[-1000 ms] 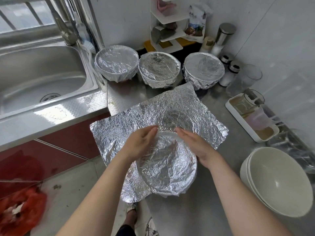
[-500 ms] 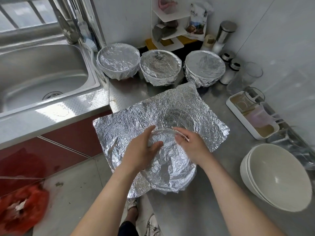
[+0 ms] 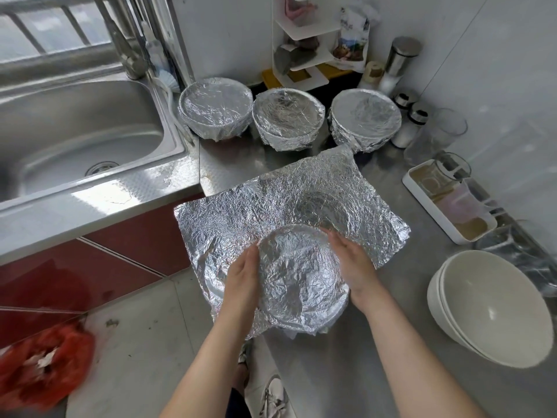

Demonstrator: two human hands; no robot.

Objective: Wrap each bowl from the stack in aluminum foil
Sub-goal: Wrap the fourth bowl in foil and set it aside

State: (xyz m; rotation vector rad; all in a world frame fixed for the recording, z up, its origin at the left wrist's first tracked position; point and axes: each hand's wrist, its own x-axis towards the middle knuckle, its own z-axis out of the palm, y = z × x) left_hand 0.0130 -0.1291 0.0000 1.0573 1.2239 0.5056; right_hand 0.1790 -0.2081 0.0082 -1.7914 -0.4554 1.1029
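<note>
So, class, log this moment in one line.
step: moulding foil-covered bowl | left hand: presses left side | right hand: presses right side | done: three wrapped bowls | todo: bare stack

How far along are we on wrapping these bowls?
Done: three wrapped bowls stand at the back of the counter. In hand: a fourth bowl, foil over its top, at the near side of the foil sheet; left hand and right hand press foil against its sides. Left: the stack of bare white bowls at right, at least two.
</note>
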